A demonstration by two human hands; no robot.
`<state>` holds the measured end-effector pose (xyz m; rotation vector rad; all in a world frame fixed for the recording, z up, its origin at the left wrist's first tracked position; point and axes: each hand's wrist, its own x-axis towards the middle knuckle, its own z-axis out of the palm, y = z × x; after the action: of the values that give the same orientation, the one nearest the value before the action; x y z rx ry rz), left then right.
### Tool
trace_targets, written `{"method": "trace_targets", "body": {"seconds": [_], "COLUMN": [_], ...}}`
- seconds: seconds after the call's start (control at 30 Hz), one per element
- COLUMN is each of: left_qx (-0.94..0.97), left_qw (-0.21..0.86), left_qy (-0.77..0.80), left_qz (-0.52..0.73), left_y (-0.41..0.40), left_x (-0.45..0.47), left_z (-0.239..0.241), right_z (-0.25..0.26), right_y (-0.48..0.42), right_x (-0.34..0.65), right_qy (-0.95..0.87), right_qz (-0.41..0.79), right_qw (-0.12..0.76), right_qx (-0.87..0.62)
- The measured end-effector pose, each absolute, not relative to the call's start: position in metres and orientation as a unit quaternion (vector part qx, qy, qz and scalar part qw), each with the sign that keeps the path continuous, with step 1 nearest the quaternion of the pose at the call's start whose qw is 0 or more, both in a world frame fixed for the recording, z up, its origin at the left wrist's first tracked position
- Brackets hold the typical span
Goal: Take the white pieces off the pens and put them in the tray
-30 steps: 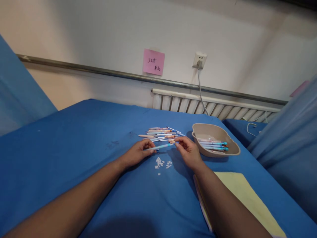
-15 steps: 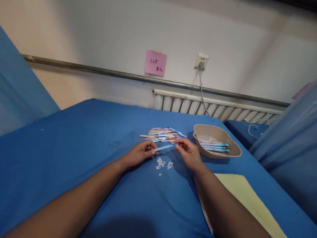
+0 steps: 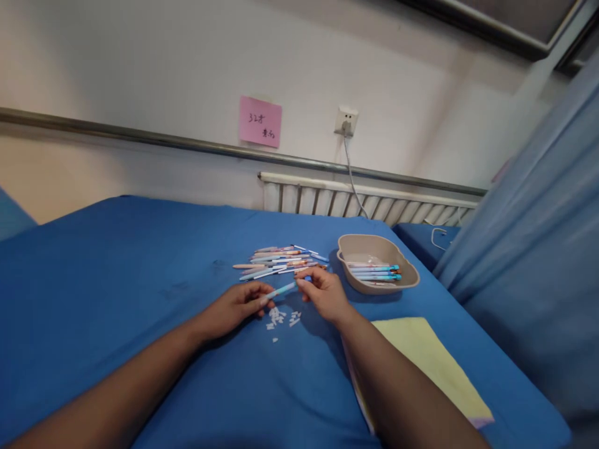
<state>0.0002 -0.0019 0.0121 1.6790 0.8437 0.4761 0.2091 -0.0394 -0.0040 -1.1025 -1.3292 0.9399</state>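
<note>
Between my two hands is a light blue pen [image 3: 283, 290], tilted up toward the right. My left hand [image 3: 243, 304] is closed round its lower left end. The fingers of my right hand [image 3: 322, 292] pinch its darker blue right end and partly cover it. Just below the pen lie several small white pieces [image 3: 277, 316] on the blue sheet. Behind my hands is a loose heap of pens [image 3: 276, 259] in pale pink, blue, white and orange-brown, some thin and white like refills.
To the right stands a beige basin [image 3: 412, 275] holding several pens with bright blue ends. A pale yellow cloth or pad [image 3: 421, 349] lies under my right forearm. Behind the blue-covered surface [image 3: 140, 249] are a radiator [image 3: 309, 198] and a wall socket [image 3: 346, 120] with a cable.
The camera has turned to the right, so the whole scene sits further left. Both hands stay on the pen, which is now tilted more steeply, its right end higher.
</note>
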Motion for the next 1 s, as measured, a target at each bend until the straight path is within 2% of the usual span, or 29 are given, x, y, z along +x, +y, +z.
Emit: {"method": "trace_targets", "body": {"seconds": [0.17,0.37,0.57,0.77,1.0], "left_qx": [0.739,0.746,0.743,0.732,0.663], "left_qw": [0.542,0.533,0.537,0.525,0.537], "left_qy": [0.354,0.354,0.345,0.368,0.408], "left_qz": [0.185,0.183,0.200,0.232,0.325], "left_y": [-0.003,-0.008,-0.006,-0.010,-0.004], "left_x": [0.003,0.010,0.008,0.009,0.019], "left_z": [0.015,0.015,0.008,0.013,0.033], "right_z": [-0.009,-0.009,-0.011,-0.014,-0.014], "right_y": [-0.036,-0.038,-0.039,-0.036,-0.032], "right_x": [0.209,0.207,0.204,0.207,0.215], "right_qy": [-0.580,-0.592,-0.584,-0.596,-0.669], "right_qz": [0.409,0.389,0.417,0.410,0.302], "right_qw": [0.513,0.511,0.539,0.523,0.429], "right_qx": [-0.484,-0.487,-0.441,-0.450,-0.526]}}
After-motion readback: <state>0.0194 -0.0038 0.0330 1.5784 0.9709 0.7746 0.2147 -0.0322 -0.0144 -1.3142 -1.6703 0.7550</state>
